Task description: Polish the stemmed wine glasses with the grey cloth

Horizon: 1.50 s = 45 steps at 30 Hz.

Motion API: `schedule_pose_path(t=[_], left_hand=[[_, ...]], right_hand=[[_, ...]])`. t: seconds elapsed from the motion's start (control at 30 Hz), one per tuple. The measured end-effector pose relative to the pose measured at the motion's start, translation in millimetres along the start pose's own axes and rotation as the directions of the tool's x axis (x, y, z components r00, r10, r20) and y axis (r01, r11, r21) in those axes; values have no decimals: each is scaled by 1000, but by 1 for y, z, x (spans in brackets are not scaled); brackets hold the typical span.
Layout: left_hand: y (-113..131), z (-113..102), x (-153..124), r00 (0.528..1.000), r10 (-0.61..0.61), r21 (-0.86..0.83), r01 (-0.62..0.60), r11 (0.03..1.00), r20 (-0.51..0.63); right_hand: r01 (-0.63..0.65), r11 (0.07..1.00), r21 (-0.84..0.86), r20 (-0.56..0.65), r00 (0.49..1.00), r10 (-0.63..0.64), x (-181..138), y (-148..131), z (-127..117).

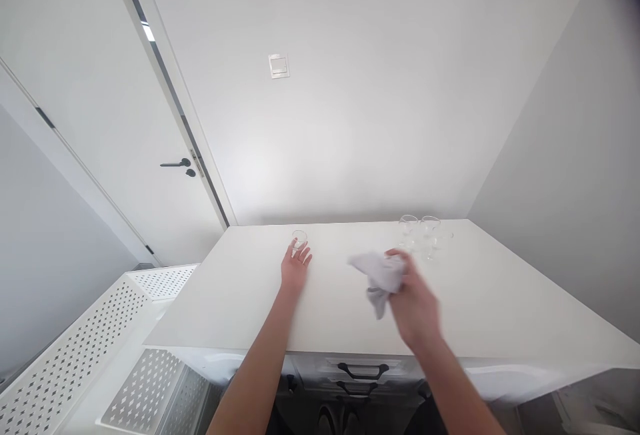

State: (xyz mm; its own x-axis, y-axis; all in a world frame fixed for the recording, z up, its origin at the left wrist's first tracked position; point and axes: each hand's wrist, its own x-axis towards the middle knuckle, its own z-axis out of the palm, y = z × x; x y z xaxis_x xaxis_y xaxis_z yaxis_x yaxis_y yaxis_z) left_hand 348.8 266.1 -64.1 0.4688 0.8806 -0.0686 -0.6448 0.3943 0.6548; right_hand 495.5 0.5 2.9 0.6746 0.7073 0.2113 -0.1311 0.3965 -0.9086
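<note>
My left hand (295, 264) reaches across the white table (240, 301) with its fingers spread, the fingertips touching or just short of a small clear glass (299, 240) that stands upright near the far edge. My right hand (415, 305) is closed around a crumpled grey cloth (380, 275), which it holds a little above the tabletop, somewhat blurred. Behind that hand, several clear stemmed glasses (423, 229) stand grouped at the back right of the table.
The table stands against a white wall and a grey wall on the right. A white door with a dark handle (177, 165) is at the left. White perforated panels (75, 361) lie low on the left. Drawer handles (363, 371) show under the table's front edge.
</note>
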Motion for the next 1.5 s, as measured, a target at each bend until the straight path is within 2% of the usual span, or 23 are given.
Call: schedule_pose_path(t=[0.1, 0.17, 0.23, 0.4, 0.5, 0.63, 0.7, 0.8, 0.97, 1.07, 1.13, 1.2, 1.27, 1.37, 1.5], left_hand=[[-6, 6, -22, 993, 110, 214, -117, 970, 44], [-8, 10, -38, 967, 236, 399, -255, 881, 97], [-8, 13, -53, 944, 291, 527, -327, 785, 153], [-9, 16, -71, 946, 240, 692, -323, 645, 218], [-14, 14, -69, 939, 180, 766, -343, 544, 293], [-19, 12, -65, 932, 138, 825, -362, 435, 336], [-18, 12, -66, 934, 162, 826, -356, 436, 317], [-16, 13, -67, 932, 190, 817, -363, 449, 309], [-16, 14, -69, 926, 185, 804, -377, 461, 328], [-17, 13, -70, 922, 211, 767, -387, 512, 324], [-16, 12, -71, 921, 209, 741, -388, 548, 329], [-16, 12, -72, 926, 189, 717, -373, 589, 327], [-15, 12, -71, 935, 190, 695, -351, 627, 301], [-14, 13, -71, 938, 203, 686, -345, 640, 282], [-12, 11, -74, 906, 128, 667, -386, 637, 403]], right_hand=[[-201, 980, -10, -64, 978, 200, 2, 29, 18], [-217, 972, -90, -138, 969, 204, 7, 47, 24], [-197, 965, -172, -177, 970, 167, 15, 60, 27], [-115, 945, -306, -217, 975, 48, 33, 80, 33], [-19, 935, -353, -181, 982, -49, 39, 91, 42], [49, 932, -358, -81, 993, -84, 41, 100, 52], [103, 924, -369, -26, 992, -121, 40, 101, 54], [165, 904, -393, -45, 979, -199, 39, 103, 54], [105, 895, -433, -18, 992, -125, 39, 109, 48], [118, 894, -432, -170, 963, -210, 39, 109, 46], [120, 898, -423, -184, 959, -215, 38, 107, 47], [122, 907, -403, -49, 987, -154, 35, 104, 50], [101, 930, -354, 95, 993, -72, 31, 101, 53], [41, 961, -274, 225, 974, 23, 25, 97, 57], [16, 976, -217, 393, 917, 73, 19, 91, 62]])
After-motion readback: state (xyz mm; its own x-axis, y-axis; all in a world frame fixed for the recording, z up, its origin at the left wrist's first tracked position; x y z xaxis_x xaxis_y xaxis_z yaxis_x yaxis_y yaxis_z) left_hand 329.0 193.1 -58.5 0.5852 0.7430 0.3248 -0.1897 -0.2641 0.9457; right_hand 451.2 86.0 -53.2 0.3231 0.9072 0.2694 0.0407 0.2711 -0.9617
